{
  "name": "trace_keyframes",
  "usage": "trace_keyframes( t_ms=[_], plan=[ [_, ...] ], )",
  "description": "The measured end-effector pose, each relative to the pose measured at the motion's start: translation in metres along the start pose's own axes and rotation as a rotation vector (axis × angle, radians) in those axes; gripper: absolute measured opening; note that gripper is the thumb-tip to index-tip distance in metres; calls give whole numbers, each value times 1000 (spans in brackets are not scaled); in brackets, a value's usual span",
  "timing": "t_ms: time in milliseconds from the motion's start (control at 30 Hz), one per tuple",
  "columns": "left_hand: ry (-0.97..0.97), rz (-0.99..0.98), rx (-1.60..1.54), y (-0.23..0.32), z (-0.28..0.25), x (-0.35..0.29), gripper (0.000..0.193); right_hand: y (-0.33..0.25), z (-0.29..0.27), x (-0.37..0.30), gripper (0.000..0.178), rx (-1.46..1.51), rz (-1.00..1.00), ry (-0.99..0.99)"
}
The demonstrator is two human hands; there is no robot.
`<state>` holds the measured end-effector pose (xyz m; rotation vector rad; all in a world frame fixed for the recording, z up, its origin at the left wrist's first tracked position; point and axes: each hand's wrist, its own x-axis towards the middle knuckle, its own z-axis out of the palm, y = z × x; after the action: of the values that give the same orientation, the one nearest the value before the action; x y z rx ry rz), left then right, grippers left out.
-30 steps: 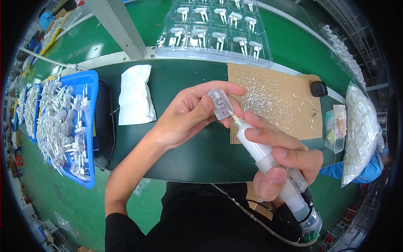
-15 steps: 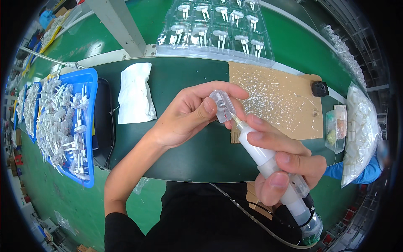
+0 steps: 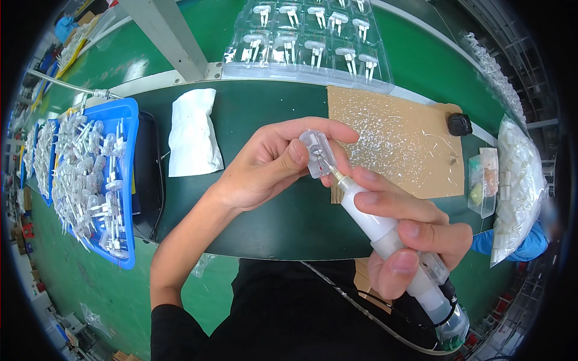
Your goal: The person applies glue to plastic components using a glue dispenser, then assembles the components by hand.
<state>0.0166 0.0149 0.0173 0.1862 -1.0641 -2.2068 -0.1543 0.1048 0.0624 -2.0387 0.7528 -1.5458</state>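
Note:
My left hand pinches a small clear plastic part between thumb and fingers, above the dark green worktop. The part is rounded, with a small hole in its middle. My right hand is wrapped round a thick white pen-shaped tool with a cable at its rear. The tool slants up to the left, and its narrow metal tip meets the clear part near the hole. Whether the tip is inside the hole I cannot tell. Part of the tool's body is hidden by my right fingers.
A cardboard sheet strewn with white shavings lies behind my right hand. Blue trays of clear and white parts stand left, near a white cloth. A clear tray is at the back. A filled plastic bag stands right.
The tool tip has shifted a little up and left on the clear part, toward its hole. The clear part has tilted slightly. Both hands keep their grip.

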Motion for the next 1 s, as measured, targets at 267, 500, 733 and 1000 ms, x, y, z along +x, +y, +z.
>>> trace_keyframes(
  t_ms=[267, 500, 733, 1000],
  plan=[
    [-12, 7, 11, 0, 0, 0, 64, -5, -1, 1, 21, 4, 48, -11],
    [-7, -7, 8, 2, 2, 0, 65, -8, 0, 2, 22, 6, 86, -17],
    [22, -24, 0, 0, 1, -1, 66, -6, 2, 1, 22, 3, 78, 20],
    [1, -17, -6, 0, 1, -1, 66, -6, 2, 0, 22, -10, 66, 18]
  ],
)
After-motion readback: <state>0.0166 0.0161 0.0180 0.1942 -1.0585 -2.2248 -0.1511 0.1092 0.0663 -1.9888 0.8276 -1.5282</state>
